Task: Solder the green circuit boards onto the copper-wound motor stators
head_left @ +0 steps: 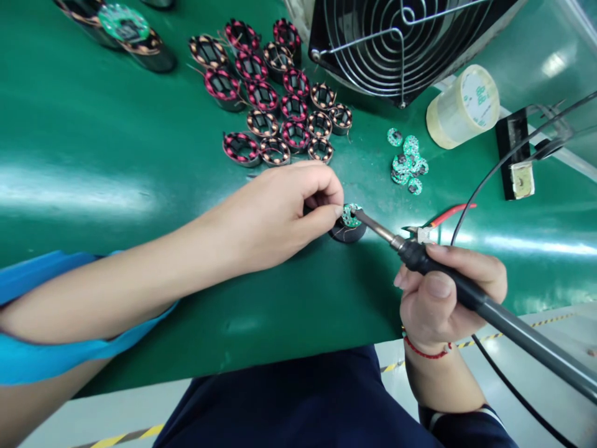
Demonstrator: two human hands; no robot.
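My left hand (284, 211) reaches in from the left, thumb and fingers pinched together at the edge of a small round green circuit board (349, 215). What sits between the fingertips is too small to make out. The board lies on top of a dark round motor stator (349, 234) with thin wires at its side. In my right hand (450, 295) is a soldering iron (459, 286), its tip at the board's right side. Wire cutters (443, 221) with red handles lie just beyond the right hand.
Several wound stators (262, 95) cluster at the back. Loose round boards (405, 163) lie to their right. A caged fan (405, 37), a pale roll (461, 109) and a soldering stand (515, 155) stand behind. The iron's black cable (494, 171) arcs across the right side.
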